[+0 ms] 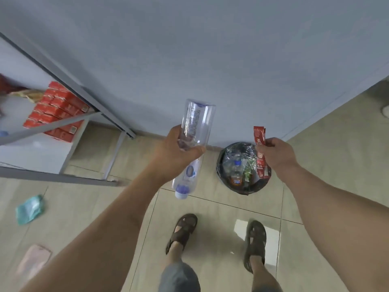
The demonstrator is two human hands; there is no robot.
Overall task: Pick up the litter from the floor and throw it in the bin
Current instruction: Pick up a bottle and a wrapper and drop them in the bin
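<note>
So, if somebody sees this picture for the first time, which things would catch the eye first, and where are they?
First the two raised hands: the left hand grips a clear plastic bottle, cap end pointing down, and the right hand pinches a red sachet above the bin. The bin stands by the wall, lined in black and already holding bottles. A teal wrapper lies on the tiled floor at left.

bottle [194, 131] gripped, wrapper [260, 152] pinched, bin [223, 178] below

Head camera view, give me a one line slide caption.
Left hand holds a clear bottle, right hand a red sachet, over the bin.
</note>
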